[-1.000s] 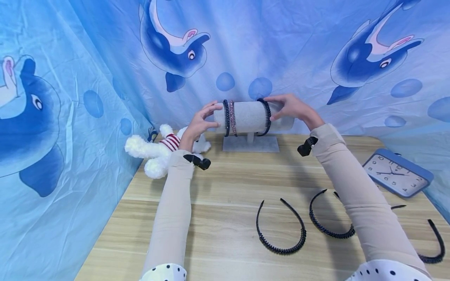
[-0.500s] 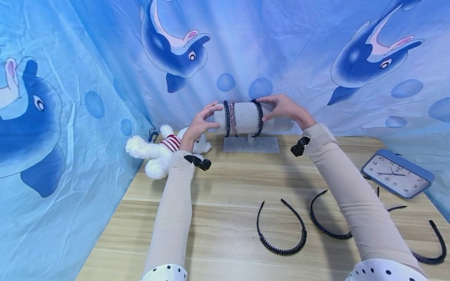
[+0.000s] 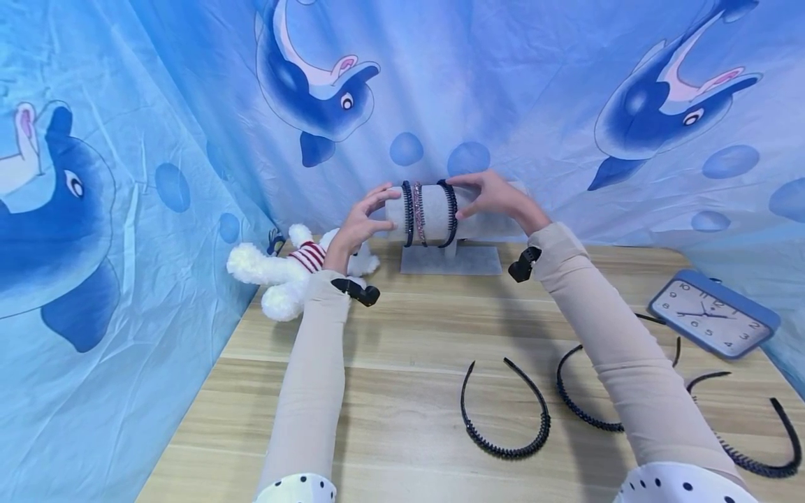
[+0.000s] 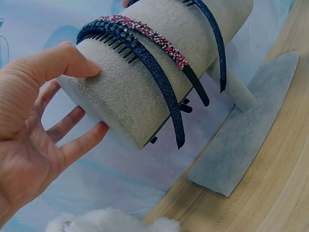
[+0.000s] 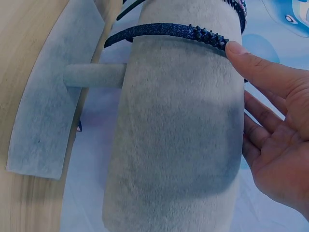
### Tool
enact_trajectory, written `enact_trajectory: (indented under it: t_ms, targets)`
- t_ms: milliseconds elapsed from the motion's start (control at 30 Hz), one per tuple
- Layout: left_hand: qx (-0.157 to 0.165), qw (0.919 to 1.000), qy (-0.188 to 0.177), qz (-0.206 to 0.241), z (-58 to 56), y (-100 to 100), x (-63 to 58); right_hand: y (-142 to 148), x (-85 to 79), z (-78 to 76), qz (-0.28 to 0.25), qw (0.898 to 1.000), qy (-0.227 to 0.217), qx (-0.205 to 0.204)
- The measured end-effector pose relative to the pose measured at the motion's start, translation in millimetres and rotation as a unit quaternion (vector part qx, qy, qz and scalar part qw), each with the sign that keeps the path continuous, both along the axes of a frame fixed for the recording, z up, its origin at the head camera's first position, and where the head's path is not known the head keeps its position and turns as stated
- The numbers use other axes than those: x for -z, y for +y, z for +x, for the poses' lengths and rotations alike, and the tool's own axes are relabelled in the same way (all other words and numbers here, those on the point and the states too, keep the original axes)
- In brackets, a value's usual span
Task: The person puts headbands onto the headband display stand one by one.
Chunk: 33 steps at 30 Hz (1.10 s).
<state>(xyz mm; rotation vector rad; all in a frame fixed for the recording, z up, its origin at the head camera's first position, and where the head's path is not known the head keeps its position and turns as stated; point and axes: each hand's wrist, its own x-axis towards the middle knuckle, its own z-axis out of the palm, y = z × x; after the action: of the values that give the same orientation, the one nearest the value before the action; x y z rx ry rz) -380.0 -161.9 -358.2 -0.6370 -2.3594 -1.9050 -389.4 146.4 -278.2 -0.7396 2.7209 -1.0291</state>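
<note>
Right hand [image 3: 493, 195] has thumb and fingers pinching the moved band [image 3: 451, 216], which sits round the roll [image 3: 437, 209] and has slid leftward over the past second, so its gap to the pink band [image 3: 419, 213] is narrower and the row, I judge, is tightening. Left hand [image 3: 357, 227] grips the roll's left end, fingers spread, just beside the end band [image 3: 409, 213], apparently steadying it. Outward: stand base [image 3: 434, 262], toy [image 3: 306, 257] by the left wrist, loose bands [image 3: 512, 453] and clock [image 3: 713, 314] on the tabletop [image 3: 390, 419].
</note>
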Motion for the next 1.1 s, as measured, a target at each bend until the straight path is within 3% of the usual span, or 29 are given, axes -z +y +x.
enact_trajectory:
  t_ms: [367,700,1100]
  targets:
    - [0.006,1.0,0.002,-0.001,-0.1,-1,1.0,-10,3.5,-1.3,-0.017,1.0,-0.015,-0.005]
    - [-0.002,1.0,0.001,-0.009,-0.8,-1,1.3,-19,3.0,0.0,-0.008,1.0,0.011,-0.01]
    - [0.015,0.9998,-0.011,0.001,-1.0,-1,-3.0,-29,3.1,2.8,-0.001,1.0,0.024,0.002]
